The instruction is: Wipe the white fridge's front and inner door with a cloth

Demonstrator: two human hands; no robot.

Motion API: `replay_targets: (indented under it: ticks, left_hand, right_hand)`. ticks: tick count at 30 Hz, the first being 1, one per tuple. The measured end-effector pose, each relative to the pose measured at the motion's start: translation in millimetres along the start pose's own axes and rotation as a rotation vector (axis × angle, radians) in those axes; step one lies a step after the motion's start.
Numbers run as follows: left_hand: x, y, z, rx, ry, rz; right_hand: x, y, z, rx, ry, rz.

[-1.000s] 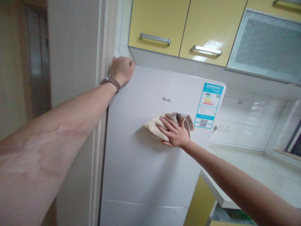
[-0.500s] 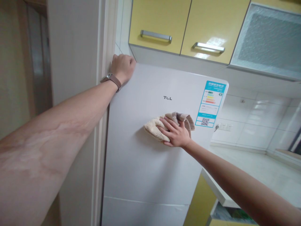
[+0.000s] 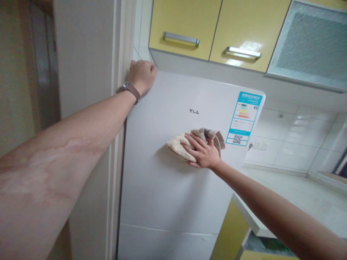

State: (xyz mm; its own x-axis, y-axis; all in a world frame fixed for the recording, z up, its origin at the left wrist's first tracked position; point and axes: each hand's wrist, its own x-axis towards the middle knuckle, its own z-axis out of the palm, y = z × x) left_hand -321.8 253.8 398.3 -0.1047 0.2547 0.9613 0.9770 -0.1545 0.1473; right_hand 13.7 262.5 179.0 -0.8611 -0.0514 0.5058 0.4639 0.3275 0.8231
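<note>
Although the whole view has tipped a little over the last second, so that the yellow cabinets at the top sit slightly higher in the frame, my own posture has barely altered. My right hand is at the middle of the frame, laid flat with its fingers spread apart over the beige cloth; I press the cloth against the white refrigerator door rather than clamp it. The cloth lies bunched under my palm and fingers, its greyish fold standing out on the right, below the logo and left of the blue-bordered label. Against the logo it seems to have slid down a trace, though so slightly that the camera's tilt could account for it.

In the upper left-centre, my left hand, with a watch on its wrist, stays curled where the door's upper corner meets the pale frame. Its fingertips are turned away, so I cannot tell whether they grip an edge or simply rest there; I take it as a brace. For the wiping, I judge this near-stillness means almost no fresh surface has been covered.
</note>
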Motion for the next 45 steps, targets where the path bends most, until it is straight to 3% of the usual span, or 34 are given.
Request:
replay_targets:
  ticks: [13,19,24,30,35,40,45]
  left_hand:
    - [-4,5,-5.8,0.033,0.007,0.013]
    - [-3,4,-1.8,0.02,0.03,0.013]
    - [-2,6,0.4,0.052,0.044,0.023]
    - [-3,8,-2.0,0.023,0.024,-0.006]
    - [-4,7,-2.3,0.035,0.027,-0.014]
    - [-3,3,-0.2,0.046,0.043,0.0]
    - [-1,-1,2.1,0.025,0.051,0.01]
  right_hand:
    - [-1,-2,1,0.037,-0.009,0.02]
    - [-11,-28,4,0.04,-0.006,0.103]
    - [-39,-76,17,0.071,-0.033,0.173]
    - [-88,-153,35,0.185,-0.091,0.119]
    - [-132,-220,52,0.377,-0.182,0.002]
    - [-168,-283,66,0.589,-0.366,-0.09]
    - [-196,-326,68,0.634,-0.389,-0.165]
